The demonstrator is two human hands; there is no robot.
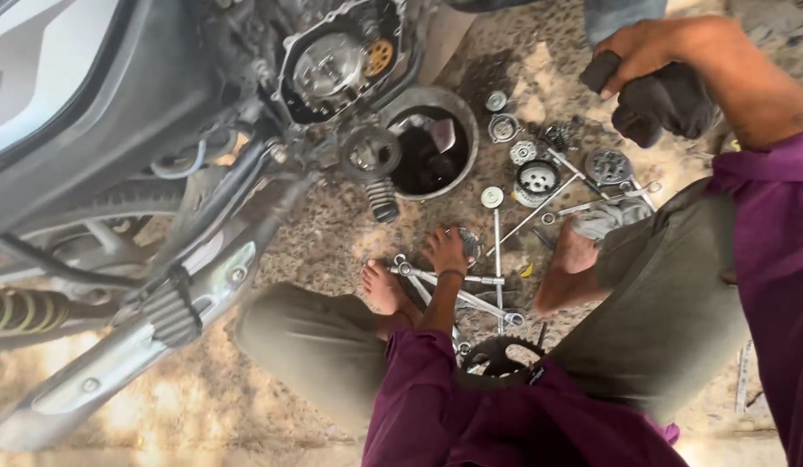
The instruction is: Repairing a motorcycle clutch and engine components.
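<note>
I squat beside a motorcycle whose engine side (pixel 337 60) is open, with a round metal plate and a brass gear showing. My left hand (pixel 445 251) reaches down to the ground between my bare feet. Its fingers rest on a small round metal part (pixel 471 245) among several spanners (pixel 471 298), and I cannot tell whether it grips the part. My right hand (pixel 639 52) is raised at the upper right, shut on a dark cloth (pixel 674 104) that hangs below it.
A round pan (pixel 400 104) with dark oil and parts sits under the engine. Clutch discs, a gear (pixel 607 164), springs and long bolts lie scattered on the gritty ground. A toothed sprocket (pixel 497 355) lies near my knees. The chrome exhaust (pixel 133 346) runs at left.
</note>
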